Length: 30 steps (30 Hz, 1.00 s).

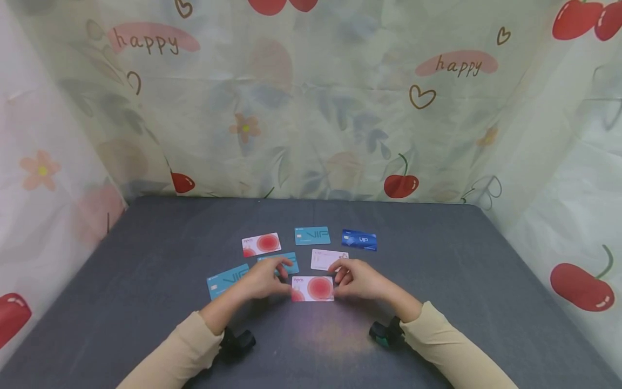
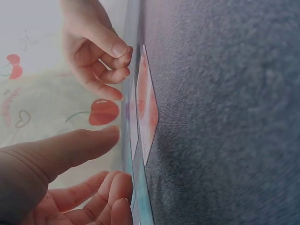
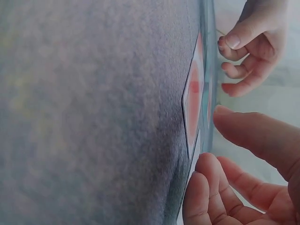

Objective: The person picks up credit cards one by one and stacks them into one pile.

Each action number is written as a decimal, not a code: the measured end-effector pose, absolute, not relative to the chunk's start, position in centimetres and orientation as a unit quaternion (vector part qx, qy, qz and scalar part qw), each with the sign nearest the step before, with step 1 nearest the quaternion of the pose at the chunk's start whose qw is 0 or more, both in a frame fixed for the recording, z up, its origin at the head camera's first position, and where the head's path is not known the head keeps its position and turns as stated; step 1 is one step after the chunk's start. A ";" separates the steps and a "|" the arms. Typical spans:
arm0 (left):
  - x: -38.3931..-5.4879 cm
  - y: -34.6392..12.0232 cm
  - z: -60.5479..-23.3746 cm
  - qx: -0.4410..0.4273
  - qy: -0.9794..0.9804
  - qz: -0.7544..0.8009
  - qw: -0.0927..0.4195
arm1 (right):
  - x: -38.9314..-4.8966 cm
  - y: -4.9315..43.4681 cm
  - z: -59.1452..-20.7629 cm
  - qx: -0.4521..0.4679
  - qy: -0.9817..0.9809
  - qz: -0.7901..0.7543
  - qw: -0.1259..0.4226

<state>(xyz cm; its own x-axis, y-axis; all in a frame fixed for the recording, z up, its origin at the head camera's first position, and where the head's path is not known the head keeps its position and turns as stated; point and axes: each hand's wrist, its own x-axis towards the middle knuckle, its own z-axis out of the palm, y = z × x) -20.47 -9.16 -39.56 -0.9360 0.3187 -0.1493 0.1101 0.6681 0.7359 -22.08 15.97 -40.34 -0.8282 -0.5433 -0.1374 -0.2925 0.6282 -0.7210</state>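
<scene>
A white card with a red circle [image 1: 313, 289] lies flat on the dark table, between both hands. My left hand [image 1: 264, 278] hovers at its left end, thumb near the card's edge and fingers loosely bent. At the right end is my right hand [image 1: 358, 279], posed likewise, its fingertips close to a pale pink VIP card [image 1: 326, 259]. In the wrist views, a gap shows between thumb and fingers of each hand, with nothing held. Under the left hand's fingers lies a teal card [image 1: 291, 265], partly hidden; another teal card [image 1: 224, 280] lies left of the wrist, also partly covered.
Farther back lie a second red-circle card [image 1: 261, 245], a teal VIP card [image 1: 312, 235] and a dark blue VIP card [image 1: 359, 240]. The dark table [image 1: 427, 254] meets a printed curtain [image 1: 311, 135] behind and at both sides. Black straps with cameras sit on both wrists.
</scene>
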 end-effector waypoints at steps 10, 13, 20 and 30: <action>-21.6 -8.7 -39.3 0.149 0.904 0.383 0.116 | -22.5 16.4 -39.8 -0.222 0.893 -0.361 0.155; -22.0 -8.3 -39.1 0.145 0.903 0.385 0.121 | -22.8 16.6 -39.9 -0.214 0.894 -0.364 0.148; -23.2 -7.5 -38.8 0.152 0.902 0.386 0.124 | -23.4 17.3 -40.0 -0.209 0.899 -0.364 0.122; -25.0 -6.5 -38.6 0.161 0.898 0.389 0.132 | -24.7 18.1 -40.2 -0.157 0.902 -0.382 0.126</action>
<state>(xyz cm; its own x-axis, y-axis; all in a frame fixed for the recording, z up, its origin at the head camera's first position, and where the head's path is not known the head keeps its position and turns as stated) -24.97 -6.47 -38.63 -0.9136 0.3910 -0.1112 0.1864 0.6460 0.7402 -24.65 18.11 -40.19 -0.9191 -0.3790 -0.1080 -0.1864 0.6597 -0.7281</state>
